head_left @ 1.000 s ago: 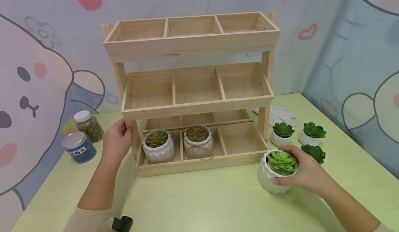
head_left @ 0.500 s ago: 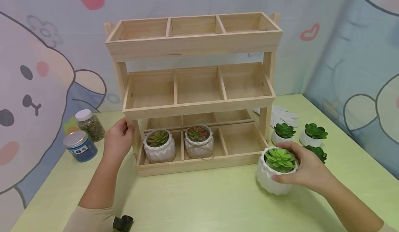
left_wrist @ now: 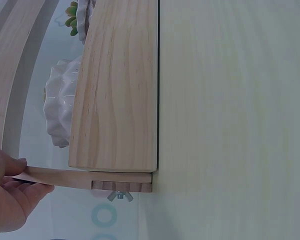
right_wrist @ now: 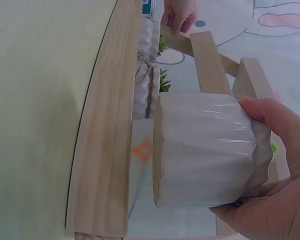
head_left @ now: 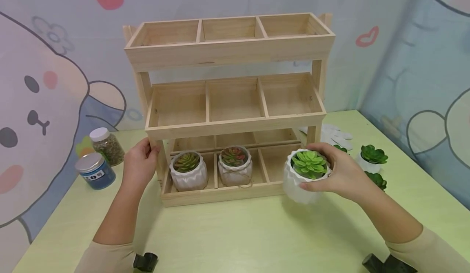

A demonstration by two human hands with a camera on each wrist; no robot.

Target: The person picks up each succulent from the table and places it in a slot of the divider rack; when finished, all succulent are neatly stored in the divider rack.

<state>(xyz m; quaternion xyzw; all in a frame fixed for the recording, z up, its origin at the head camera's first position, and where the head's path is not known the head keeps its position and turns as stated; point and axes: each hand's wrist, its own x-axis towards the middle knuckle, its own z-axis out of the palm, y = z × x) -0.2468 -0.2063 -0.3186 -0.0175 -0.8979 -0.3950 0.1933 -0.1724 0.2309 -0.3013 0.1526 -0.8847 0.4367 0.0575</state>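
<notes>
In the head view I see the right hand [head_left: 335,173] gripping a scalloped white pot [head_left: 299,189] by its rim, presumably to spare its green succulent [head_left: 309,165], near the front-right corner of the wooden rack's [head_left: 229,56] bottom tray [head_left: 224,198]. The left wrist view shows the left hand [left_wrist: 9,197] pinching the left upright [left_wrist: 60,177], likely for steadiness. In the right wrist view, the pot's base hangs clear of the tray's front edge.
</notes>
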